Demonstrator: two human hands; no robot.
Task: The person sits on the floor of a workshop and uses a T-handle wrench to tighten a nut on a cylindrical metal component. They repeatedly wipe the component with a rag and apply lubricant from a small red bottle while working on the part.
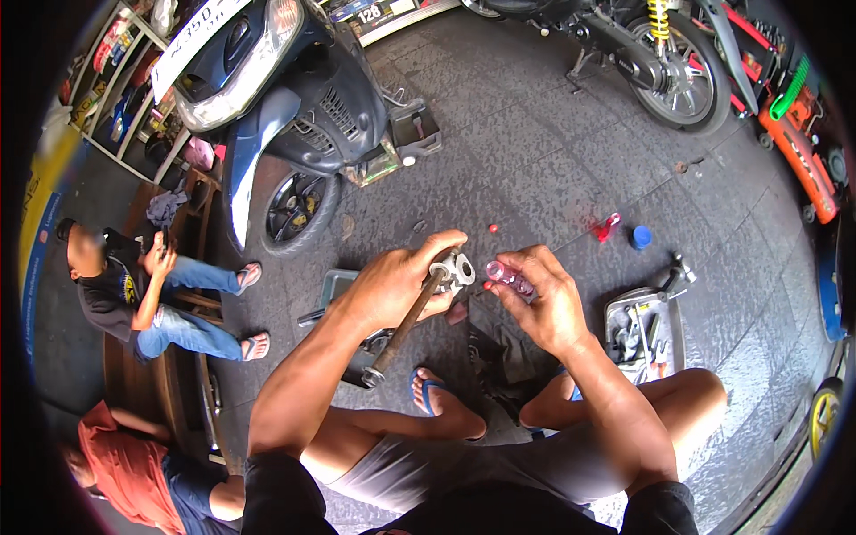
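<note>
My left hand [392, 283] is closed around the ringed end of a metal part with a long rod [407, 328], which slants down toward my lap. Its pale metal ring [463, 269] faces my right hand. Pinched in the fingers of my right hand [551, 308] is a small clear pinkish bottle [512, 278], its round end close to the ring but apart from it. On the floor beyond lie a small red cap-like piece [492, 228], a red item [608, 227] and a blue round lid [641, 237].
A metal tray [678, 343] of tools stands at right, a hammer [681, 275] at its far edge. A grey bin [339, 285] sits partly behind my left arm. A scooter [312, 116] stands far left, another motorcycle [660, 71] far right, near an orange jack [798, 160]. Two people sit at left.
</note>
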